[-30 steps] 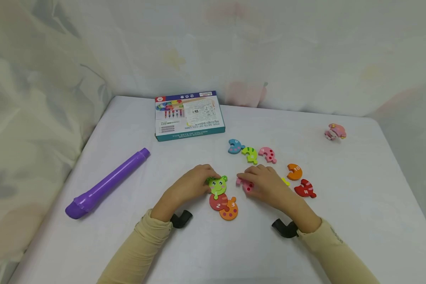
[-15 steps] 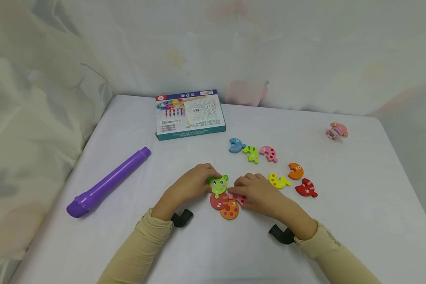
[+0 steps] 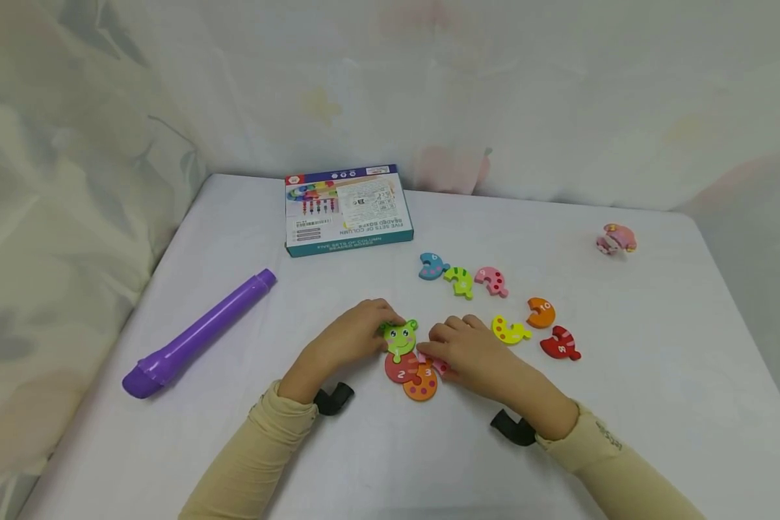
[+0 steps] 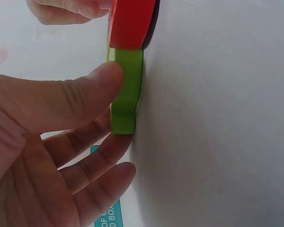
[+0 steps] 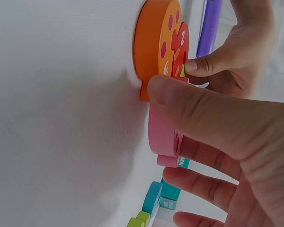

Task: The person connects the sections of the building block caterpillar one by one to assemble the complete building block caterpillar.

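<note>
My left hand (image 3: 347,336) grips the green smiling head piece (image 3: 401,339) of a caterpillar number puzzle, thumb on one edge, fingers on the other. Joined below it are a red piece marked 2 (image 3: 400,370) and an orange spotted piece marked 3 (image 3: 419,388). To their right, my right hand (image 3: 471,354) pinches a pink spotted puzzle piece (image 5: 162,130) between thumb and fingers. In the right wrist view that piece sits right at the orange piece's knob, raised off level with it slightly hidden by my thumb (image 5: 189,101).
Loose puzzle pieces lie beyond my right hand: blue (image 3: 432,269), green (image 3: 459,284), pink (image 3: 492,282), yellow (image 3: 509,332), orange (image 3: 542,313) and red (image 3: 559,345). A purple toy microphone (image 3: 201,332) lies left, a flat box (image 3: 347,213) at the back, a pink figurine (image 3: 617,238) far right.
My right hand has brought the pink piece left and nearer, up against the orange piece, uncovering the yellow piece; over the last half second it barely moves. My left hand stays on the head piece.
</note>
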The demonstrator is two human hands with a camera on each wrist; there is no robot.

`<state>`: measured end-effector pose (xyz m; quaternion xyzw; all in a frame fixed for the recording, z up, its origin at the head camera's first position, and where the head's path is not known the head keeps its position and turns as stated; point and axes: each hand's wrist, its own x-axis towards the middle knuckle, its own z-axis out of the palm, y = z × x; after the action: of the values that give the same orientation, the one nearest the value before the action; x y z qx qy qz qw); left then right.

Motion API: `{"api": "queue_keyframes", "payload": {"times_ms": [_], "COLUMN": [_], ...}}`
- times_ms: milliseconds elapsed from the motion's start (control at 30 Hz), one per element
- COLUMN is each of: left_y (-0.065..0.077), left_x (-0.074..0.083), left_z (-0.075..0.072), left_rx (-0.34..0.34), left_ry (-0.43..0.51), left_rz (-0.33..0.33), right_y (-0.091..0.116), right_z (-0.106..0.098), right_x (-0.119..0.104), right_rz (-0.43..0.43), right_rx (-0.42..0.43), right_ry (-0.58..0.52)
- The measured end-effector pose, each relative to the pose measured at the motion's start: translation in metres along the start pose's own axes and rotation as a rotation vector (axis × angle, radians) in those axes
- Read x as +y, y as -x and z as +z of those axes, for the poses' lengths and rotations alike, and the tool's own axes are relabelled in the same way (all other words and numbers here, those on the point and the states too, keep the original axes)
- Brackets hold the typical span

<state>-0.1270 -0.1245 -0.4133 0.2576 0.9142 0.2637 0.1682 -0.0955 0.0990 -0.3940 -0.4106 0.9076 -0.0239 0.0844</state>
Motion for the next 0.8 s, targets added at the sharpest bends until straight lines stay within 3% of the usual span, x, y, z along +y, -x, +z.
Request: {"api": "queue_keyframes", "payload": {"times_ms": [267,533,700,800], "left_y": [0.000,0.000,0.000,0.000], "left_x": [-0.001,0.000,0.000,0.001], "left_z": [0.001,0.002,0.002,0.002], "left_rx": [0.003,-0.003,-0.001,-0.004], "left_ry": [-0.004,-0.013,-0.015,-0.012], "left_rz": [-0.007,-0.016,-0.009,-0.015], "right_y": [-0.002,0.000,0.001,0.000], "right_z": [0.005,0.014,0.012,0.006], "right_x": [-0.001,0.005,0.025,0.043], "right_rz": [0.010,0.020,0.058,0.171], "right_rx": [-0.027,-0.021,0.065,0.144], "right_ry": [0.006,-0.103,-0.245,-0.247]}}
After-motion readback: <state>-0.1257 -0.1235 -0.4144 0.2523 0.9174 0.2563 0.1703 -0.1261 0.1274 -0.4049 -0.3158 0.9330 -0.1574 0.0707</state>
